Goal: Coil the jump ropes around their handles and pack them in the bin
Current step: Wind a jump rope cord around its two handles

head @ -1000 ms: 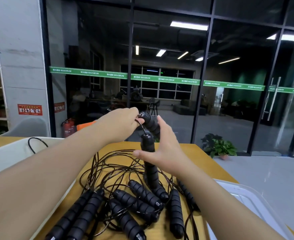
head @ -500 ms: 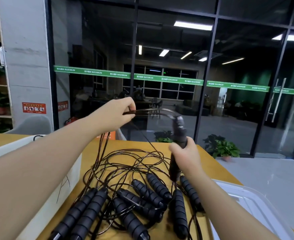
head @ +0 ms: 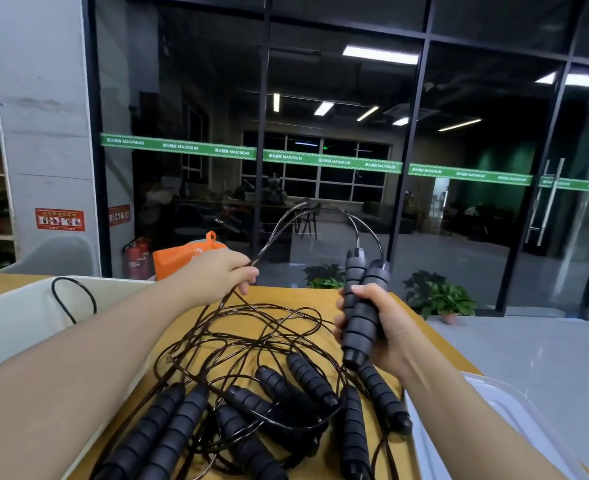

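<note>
Two handles [head: 360, 306] now sit side by side in the right hand [head: 379, 327], where half a second ago it gripped only one; the left hand [head: 218, 277] is lower than before, just above the table [head: 421, 327]. Right fingers curl tight around both handles, held upright. Left fingers pinch the rope [head: 286, 216], which arches up and over to the handle tops. More ropes [head: 251, 341] and handles [head: 307, 377] lie tangled on the table between the bin [head: 16, 317] on the left and a lid [head: 515, 424] on the right. Green strips [head: 331, 161] on the glass read "MAXIMUM".
</note>
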`<action>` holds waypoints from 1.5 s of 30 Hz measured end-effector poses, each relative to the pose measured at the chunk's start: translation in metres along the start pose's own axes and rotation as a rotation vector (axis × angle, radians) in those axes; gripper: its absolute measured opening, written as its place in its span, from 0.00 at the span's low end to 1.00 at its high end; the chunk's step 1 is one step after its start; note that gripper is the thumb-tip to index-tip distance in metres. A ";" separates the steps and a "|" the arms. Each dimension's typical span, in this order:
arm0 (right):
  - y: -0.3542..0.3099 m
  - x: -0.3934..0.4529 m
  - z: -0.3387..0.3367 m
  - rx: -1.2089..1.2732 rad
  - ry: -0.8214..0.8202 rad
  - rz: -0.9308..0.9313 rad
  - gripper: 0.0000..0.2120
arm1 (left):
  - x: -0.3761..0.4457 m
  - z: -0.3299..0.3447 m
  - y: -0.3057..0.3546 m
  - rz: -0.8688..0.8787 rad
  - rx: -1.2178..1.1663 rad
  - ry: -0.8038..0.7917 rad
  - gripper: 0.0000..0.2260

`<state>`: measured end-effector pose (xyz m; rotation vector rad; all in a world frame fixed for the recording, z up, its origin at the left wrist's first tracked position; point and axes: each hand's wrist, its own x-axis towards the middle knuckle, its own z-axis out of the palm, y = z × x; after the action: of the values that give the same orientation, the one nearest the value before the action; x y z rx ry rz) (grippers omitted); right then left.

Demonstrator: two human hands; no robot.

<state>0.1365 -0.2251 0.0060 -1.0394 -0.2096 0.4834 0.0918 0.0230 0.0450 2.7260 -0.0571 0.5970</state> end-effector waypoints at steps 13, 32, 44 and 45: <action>0.013 0.003 0.051 -0.020 -0.311 -0.028 0.18 | -0.007 0.022 0.044 0.217 0.297 -0.207 0.08; -0.044 0.007 -0.024 0.085 0.210 -0.434 0.08 | -0.002 0.016 0.001 0.161 0.313 0.050 0.26; -0.031 0.008 -0.047 0.146 0.258 -0.378 0.07 | -0.005 0.034 -0.007 -0.123 0.010 -0.027 0.09; -0.031 0.008 -0.049 0.147 0.261 -0.379 0.06 | -0.007 0.042 -0.009 -0.131 -0.010 -0.135 0.11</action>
<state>0.1716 -0.2721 0.0082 -0.8821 -0.1317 0.0186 0.1029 0.0171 0.0037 2.7307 0.0836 0.3741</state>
